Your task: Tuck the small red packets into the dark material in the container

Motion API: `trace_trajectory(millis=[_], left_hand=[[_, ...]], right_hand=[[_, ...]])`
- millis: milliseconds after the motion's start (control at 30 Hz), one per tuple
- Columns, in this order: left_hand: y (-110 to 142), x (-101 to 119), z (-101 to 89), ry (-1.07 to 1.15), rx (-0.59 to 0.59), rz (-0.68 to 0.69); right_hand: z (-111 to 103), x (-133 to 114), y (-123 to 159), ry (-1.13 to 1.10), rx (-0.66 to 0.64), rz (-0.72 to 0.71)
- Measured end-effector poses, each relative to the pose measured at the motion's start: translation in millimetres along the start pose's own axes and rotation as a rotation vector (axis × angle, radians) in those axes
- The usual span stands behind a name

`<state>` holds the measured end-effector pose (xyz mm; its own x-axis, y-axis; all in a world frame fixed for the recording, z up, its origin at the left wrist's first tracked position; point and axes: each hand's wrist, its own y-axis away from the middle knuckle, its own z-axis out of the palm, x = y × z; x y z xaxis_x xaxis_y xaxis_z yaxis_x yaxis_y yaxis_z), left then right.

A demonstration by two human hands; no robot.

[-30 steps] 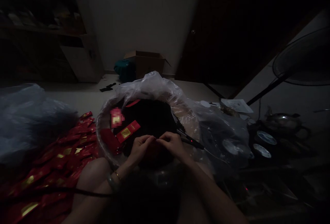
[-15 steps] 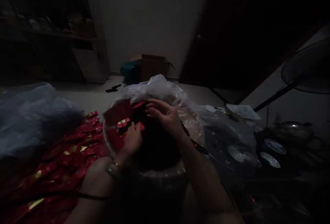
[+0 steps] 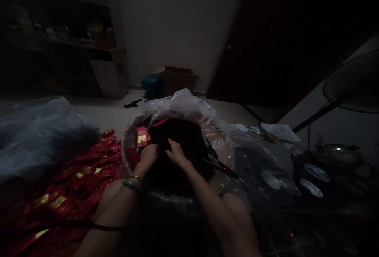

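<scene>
In the dim head view, both hands are over a round tub lined with a clear plastic bag [image 3: 185,98]. Dark loose stuff [image 3: 183,178], like dry tea leaves, fills it. My left hand [image 3: 149,155] is closed at the left side of the tub, by a dark red packet [image 3: 164,145] stretching between the hands. My right hand [image 3: 177,154] has its thumb and fingers closed at that packet's right side; shadow partly hides the grip. Another red packet with a gold patch [image 3: 142,137] stands just beyond my left hand.
Left of the tub lies a heap of red-and-gold packets [image 3: 85,178] beside a big plastic bag [image 3: 38,134]. A slim dark tool with a red light [image 3: 222,166] rests at the tub's right. Patterned dishes [image 3: 316,172], a kettle [image 3: 340,150] and a fan [image 3: 352,81] stand right.
My right hand has come down and left from above the leaves to the packet beside my left hand. The large red piece at the tub's left has gone from its earlier place.
</scene>
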<state>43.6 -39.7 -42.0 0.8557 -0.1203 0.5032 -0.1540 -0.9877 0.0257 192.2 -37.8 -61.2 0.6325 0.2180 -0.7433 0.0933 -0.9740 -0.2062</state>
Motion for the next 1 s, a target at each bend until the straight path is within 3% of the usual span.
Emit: trace_trajectory(millis=[133, 300, 467, 600, 733, 900, 1000], left_hand=[[-0.3, 0.5, -0.7, 0.262, 0.004, 0.066], [7.8, 17.2, 5.4, 0.703, 0.028, 0.014], [15.9, 36.0, 8.9, 0.862, -0.014, 0.023], [19.3, 42.9, 10.6, 0.783, 0.036, 0.065], [22.4, 47.4, 10.6, 0.744, 0.016, 0.166], [25.2, 49.2, 1.9, 0.955, -0.304, 0.010], [26.6, 48.3, -4.8, 0.986, -0.377, 0.003]], right_hand=[[-15.3, -0.2, 4.8, 0.054, 0.113, -0.023], [-37.4, -0.7, 21.7, 0.090, 0.323, -0.132], [-44.3, -2.0, 36.8, 0.145, 0.404, -0.226], [-54.6, -4.7, 38.4, 0.188, 0.446, -0.209], [-68.8, -10.1, 38.5, 0.292, 0.380, -0.202], [-87.2, -16.1, 46.8, 0.281, 0.182, -0.309], [-96.9, -19.0, 55.3, 0.304, 0.067, -0.290]])
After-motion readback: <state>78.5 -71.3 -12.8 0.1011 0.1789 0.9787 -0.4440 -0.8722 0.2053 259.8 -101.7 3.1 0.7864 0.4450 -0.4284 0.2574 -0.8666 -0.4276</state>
